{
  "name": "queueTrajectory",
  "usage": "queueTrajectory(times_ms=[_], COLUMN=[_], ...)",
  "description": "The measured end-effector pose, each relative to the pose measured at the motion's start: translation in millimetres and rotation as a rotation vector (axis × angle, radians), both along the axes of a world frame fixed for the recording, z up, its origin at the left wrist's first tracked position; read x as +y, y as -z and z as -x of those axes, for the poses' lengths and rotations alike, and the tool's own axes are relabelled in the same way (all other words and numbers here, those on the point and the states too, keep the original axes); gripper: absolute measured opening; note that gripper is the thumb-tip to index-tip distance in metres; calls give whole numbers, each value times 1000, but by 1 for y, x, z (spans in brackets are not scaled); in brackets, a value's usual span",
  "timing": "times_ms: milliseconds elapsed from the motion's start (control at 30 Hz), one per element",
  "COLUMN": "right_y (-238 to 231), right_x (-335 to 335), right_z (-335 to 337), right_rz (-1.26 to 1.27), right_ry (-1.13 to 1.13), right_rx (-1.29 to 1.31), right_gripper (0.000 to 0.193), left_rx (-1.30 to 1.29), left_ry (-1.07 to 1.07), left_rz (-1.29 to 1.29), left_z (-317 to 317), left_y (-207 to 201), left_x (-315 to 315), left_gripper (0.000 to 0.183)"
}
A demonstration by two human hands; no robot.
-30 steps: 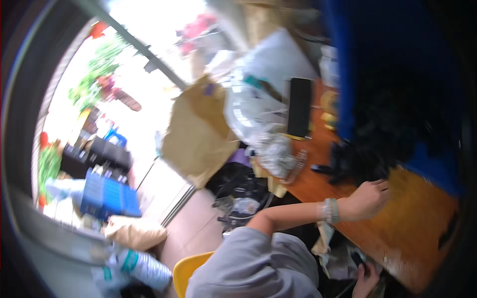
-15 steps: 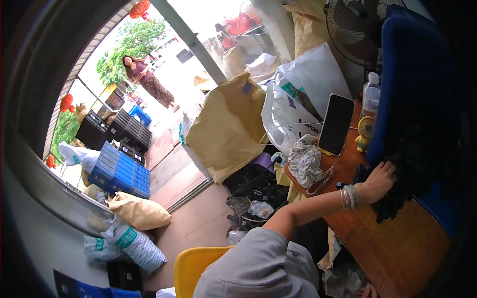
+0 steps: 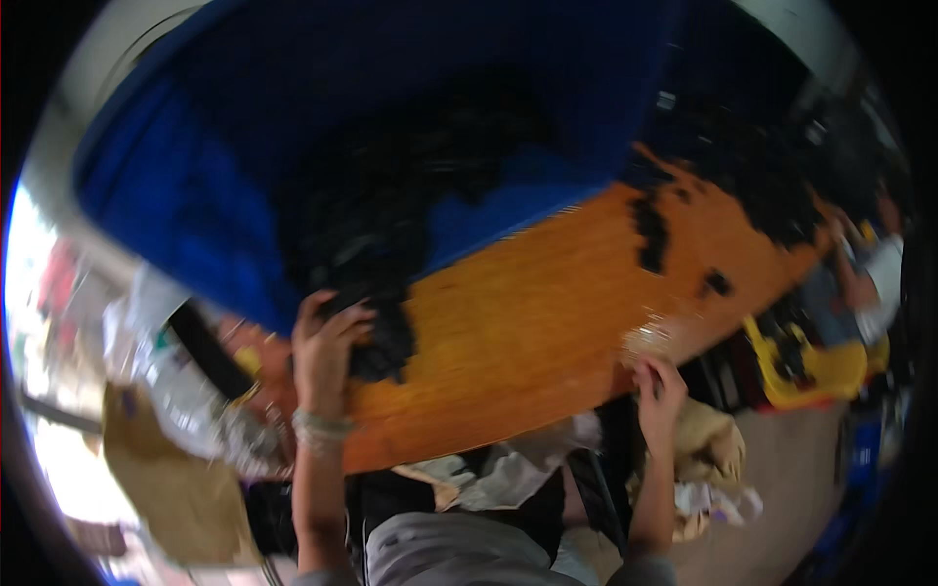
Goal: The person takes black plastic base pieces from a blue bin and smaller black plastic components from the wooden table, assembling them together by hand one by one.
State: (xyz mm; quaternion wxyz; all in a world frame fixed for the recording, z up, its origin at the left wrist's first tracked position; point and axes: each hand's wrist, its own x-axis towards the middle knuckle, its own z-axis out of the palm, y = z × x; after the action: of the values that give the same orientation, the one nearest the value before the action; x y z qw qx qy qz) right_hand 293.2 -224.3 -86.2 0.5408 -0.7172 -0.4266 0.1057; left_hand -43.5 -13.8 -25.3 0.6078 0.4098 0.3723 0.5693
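A small workshop is shown: black bits (image 3: 391, 337) are heaped in a big blue bin (image 3: 176, 186) and spread on a table (image 3: 508, 332)

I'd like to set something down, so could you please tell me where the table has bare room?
The widest free patch of the table lies between the black pile at the left hand, the blue container and the right hand. It is crowded around the left hand and at the far right, under a dark heap.

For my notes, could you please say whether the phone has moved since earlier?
No, the phone stays at the left end of the wooden table.
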Motion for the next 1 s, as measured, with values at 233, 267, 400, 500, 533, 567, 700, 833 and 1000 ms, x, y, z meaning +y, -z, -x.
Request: queueTrajectory(times_ms=[233, 267, 400, 500, 533, 567, 700, 833, 1000], right_y=[5, 4, -17, -3, -8, -14, -43, -64, -81], right_x=[1, 6, 32, 31, 34, 31, 15, 2, -30], right_z=[-157, -172, -179, -191, -179, -166, -89, -40, -11], right_rz=[134, 61, 378, 438, 442, 217, -248, -284, -176], right_ry=[632, 640, 582, 525, 511, 391, -29, -125, -377], right_rx=[-534, -498, -368, -445, -440, -95, 635, 615, 561], right_gripper=[10, 10, 16, 16, 16, 17, 19, 16, 14], left_rx=[-83, -82, 138, 260, 329, 330, 279, 160, 188], left_ry=[129, 147, 174, 281, 288, 314, 431, 599, 644], left_rz=[82, 87, 71, 50, 18, 13, 27, 37, 43], left_z=[-43, -50, -60, -73, -74, -77, -101, -114, -105], left_y=[-10, -13, -13, -13, -10, -8, -9, -1, 1], left_x=[-9, -13, -28, -43, -49, -53, -74, -89, -95], left_gripper=[20, 20, 21, 22, 22, 22, 27, 25, 25])
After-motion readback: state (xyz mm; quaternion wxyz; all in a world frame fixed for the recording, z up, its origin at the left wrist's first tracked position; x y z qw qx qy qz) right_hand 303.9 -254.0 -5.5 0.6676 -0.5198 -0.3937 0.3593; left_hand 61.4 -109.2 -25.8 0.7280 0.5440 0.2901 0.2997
